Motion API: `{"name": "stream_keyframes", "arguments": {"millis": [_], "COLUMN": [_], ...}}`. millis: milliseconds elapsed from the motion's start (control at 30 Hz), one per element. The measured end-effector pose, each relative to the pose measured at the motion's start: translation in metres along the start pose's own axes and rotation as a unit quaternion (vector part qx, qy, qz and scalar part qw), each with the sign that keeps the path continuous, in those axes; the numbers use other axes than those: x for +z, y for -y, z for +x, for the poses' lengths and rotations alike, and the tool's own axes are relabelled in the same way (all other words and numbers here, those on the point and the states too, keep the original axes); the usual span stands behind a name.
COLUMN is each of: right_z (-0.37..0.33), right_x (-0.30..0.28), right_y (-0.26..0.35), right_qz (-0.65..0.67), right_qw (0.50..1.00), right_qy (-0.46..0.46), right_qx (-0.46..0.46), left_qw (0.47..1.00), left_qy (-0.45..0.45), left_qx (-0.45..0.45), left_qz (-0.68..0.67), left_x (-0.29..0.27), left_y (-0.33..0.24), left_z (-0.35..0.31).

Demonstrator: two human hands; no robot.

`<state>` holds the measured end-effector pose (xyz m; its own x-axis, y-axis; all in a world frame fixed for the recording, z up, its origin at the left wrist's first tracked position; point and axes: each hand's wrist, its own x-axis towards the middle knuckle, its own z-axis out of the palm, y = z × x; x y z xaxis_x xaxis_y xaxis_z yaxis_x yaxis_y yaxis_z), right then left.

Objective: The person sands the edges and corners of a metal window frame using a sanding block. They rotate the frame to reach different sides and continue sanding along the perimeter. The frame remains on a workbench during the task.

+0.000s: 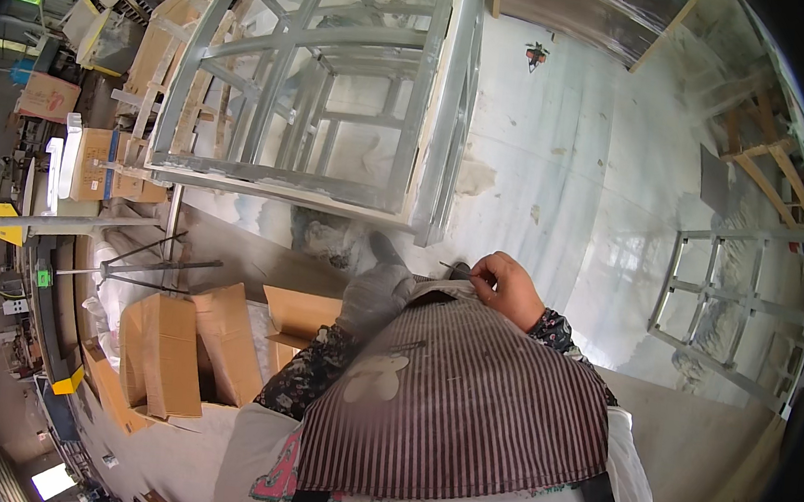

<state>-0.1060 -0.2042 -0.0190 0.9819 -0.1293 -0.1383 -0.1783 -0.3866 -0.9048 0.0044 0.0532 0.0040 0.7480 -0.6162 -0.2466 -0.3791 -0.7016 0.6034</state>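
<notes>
My right hand (508, 290) is bare and held in front of the striped apron (465, 402), its thumb and fingers pinched together. A thin dark sliver shows at the fingertips, too small to name. My left hand (373, 299) appears as a blurred grey shape, seemingly gloved, at the end of the dark floral sleeve (308, 373). It is close to the apron's upper edge, and its fingers cannot be made out. Just ahead of me stands a large grey metal frame (286, 44) with crossbars and a pale lower rail. Neither hand touches it.
Opened cardboard boxes (165, 354) and a dark-legged stand (163, 272) are on my left. A smaller grey frame (731, 300) lies on the right, near a wooden frame (768, 165). A small red-and-black object (536, 57) rests on the pale floor beyond.
</notes>
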Motion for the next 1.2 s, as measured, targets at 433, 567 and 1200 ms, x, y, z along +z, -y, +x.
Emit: {"name": "stream_keyframes", "arguments": {"millis": [433,567,1200], "right_z": [-0.009,-0.03,-0.178], "right_x": [0.002,0.006,0.028], "right_y": [-0.004,-0.009,0.026], "right_qz": [0.006,0.026,-0.057], "right_qw": [0.997,0.983,0.918], "right_qy": [-0.057,-0.109,-0.266], "right_qx": [0.059,0.142,0.288], "left_qw": [0.981,0.986,0.886], "left_qy": [-0.117,-0.081,0.362], "left_qx": [0.155,0.139,0.208], "left_qz": [-0.023,-0.042,-0.202], "left_x": [-0.042,-0.063,0.035], "left_y": [-0.002,-0.019,-0.105], "left_z": [0.017,0.04,0.133]}}
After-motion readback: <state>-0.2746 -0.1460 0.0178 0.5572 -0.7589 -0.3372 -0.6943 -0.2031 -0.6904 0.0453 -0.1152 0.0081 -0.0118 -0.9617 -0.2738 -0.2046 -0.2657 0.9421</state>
